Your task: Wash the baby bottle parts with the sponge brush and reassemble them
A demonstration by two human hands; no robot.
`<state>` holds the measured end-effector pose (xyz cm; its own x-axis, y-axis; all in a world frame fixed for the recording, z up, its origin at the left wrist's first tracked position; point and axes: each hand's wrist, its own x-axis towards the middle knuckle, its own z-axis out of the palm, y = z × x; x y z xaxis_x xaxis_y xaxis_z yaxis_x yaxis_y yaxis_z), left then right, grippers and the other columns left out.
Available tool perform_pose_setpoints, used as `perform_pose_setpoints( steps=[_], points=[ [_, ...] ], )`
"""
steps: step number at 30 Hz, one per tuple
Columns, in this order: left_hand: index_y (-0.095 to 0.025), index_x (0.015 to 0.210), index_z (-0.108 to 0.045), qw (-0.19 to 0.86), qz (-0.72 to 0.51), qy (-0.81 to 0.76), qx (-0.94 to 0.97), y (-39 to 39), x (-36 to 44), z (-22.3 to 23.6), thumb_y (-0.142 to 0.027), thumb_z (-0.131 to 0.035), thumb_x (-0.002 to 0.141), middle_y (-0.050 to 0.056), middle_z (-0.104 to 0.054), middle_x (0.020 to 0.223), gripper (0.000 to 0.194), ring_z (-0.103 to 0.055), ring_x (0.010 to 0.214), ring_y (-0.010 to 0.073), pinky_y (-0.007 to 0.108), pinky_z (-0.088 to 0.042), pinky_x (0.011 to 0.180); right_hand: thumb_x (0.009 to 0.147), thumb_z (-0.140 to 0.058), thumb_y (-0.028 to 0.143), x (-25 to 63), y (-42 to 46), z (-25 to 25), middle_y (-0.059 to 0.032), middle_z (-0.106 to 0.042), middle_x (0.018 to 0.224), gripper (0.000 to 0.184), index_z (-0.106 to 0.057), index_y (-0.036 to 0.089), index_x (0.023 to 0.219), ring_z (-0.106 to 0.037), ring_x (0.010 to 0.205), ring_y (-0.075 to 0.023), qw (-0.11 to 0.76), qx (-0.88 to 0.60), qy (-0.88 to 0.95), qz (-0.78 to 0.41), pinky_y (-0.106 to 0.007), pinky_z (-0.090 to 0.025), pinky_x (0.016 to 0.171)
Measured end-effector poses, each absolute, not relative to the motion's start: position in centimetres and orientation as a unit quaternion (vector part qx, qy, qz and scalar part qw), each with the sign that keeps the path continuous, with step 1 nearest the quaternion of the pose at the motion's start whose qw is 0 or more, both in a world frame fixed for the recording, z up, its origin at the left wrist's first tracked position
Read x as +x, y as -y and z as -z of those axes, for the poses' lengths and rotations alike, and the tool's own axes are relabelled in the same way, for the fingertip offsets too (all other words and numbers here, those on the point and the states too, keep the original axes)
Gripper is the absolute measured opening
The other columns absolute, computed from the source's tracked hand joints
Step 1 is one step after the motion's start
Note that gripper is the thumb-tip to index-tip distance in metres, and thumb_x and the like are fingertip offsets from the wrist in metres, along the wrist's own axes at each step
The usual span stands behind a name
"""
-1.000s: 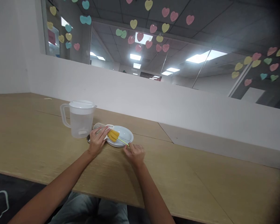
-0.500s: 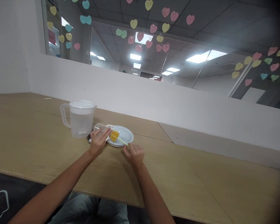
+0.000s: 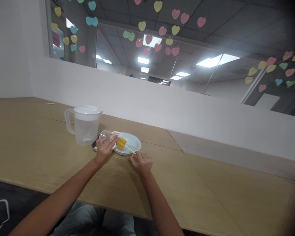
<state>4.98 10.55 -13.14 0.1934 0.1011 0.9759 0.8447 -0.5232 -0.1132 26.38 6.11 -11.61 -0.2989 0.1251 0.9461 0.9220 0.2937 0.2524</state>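
In the head view my left hand [image 3: 105,152] is wrapped over a clear container [image 3: 105,133] with a whitish rim or handle. The container lies on its side, its mouth end toward the right. At that end is the yellow sponge head of a cleaning brush [image 3: 121,143]; I cannot tell whether any of it sits inside. The brush's thin yellow-green handle is pinched in the fingers of my right hand [image 3: 143,163]. Beneath the brush sits a white plate [image 3: 136,141], partly covered by container and brush.
A translucent lidded pitcher [image 3: 87,127] stands left of my left hand. The edge of a dark tray [image 3: 93,147] with something white in it shows beside the pitcher's base. The wooden table [image 3: 191,190] meets a white wall [image 3: 137,98] below a window with heart-shaped notes.
The view has shifted very slightly. Both hands, the container and the brush keep nearly the same places relative to each other.
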Motion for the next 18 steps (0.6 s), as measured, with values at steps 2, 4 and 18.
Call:
perform_pose_setpoints(
  steps=[2,4,18],
  points=[
    [-0.026,0.134,-0.044,0.345,0.532,0.343,-0.693,-10.56,4.97,13.1,-0.024,-0.045,0.091,0.005,-0.065,0.116,0.044,-0.051,0.113,0.0235,0.038,-0.03,0.094,0.08,-0.05,0.024,26.34,-6.09,11.56,0.0024,-0.046,0.044,0.023,-0.055,0.019,0.058,-0.04,0.046,-0.01,0.443,-0.39,0.67,0.45,-0.026,-0.024,0.053],
    [-0.027,0.135,-0.043,0.342,0.532,0.342,-0.695,-10.59,4.95,13.1,-0.025,-0.045,0.091,0.005,-0.065,0.116,0.044,-0.051,0.113,0.0231,0.039,-0.03,0.095,0.08,-0.051,0.024,26.31,-6.08,11.51,0.0025,-0.045,0.044,0.022,-0.056,0.019,0.059,-0.04,0.046,-0.01,0.441,-0.39,0.668,0.455,-0.026,-0.024,0.053],
    [-0.026,0.133,-0.047,0.341,0.519,0.338,-0.707,-10.48,5.02,13.11,-0.021,-0.042,0.092,0.004,-0.064,0.118,0.042,-0.05,0.114,0.023,0.037,-0.03,0.095,0.08,-0.056,0.027,26.49,-6.0,11.1,0.0027,-0.05,0.048,0.014,-0.063,0.018,0.073,-0.043,0.049,-0.0102,0.441,-0.367,0.661,0.484,-0.027,-0.027,0.056]
  ],
)
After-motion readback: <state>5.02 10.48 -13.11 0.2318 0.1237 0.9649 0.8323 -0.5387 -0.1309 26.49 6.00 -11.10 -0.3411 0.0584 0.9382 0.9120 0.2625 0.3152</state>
